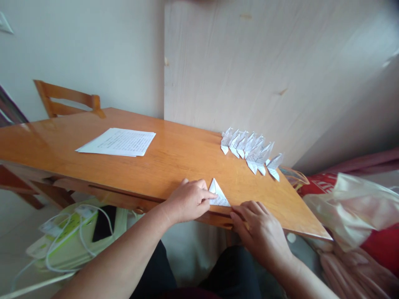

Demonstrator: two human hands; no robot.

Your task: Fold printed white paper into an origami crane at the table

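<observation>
A small folded paper triangle point(220, 197) with printed text lies flat at the table's front edge, its tip pointing away from me. My left hand point(190, 200) is at its left side, the index finger stretched out and pressing on the paper, the other fingers curled. At the triangle's right corner, my right hand point(257, 224) has its fingertips bent together at the table edge; whether they pinch the corner is too small to tell. Several folded paper pieces point(249, 150) with upright points stand in rows toward the back right of the table.
A stack of printed sheets point(120, 142) lies on the wooden table point(181, 143) to the left. Beyond it is a wooden chair point(70, 97). Cables and a power strip point(67, 232) sit lower left. Bags point(349, 207) lie right of the table; a board stands behind.
</observation>
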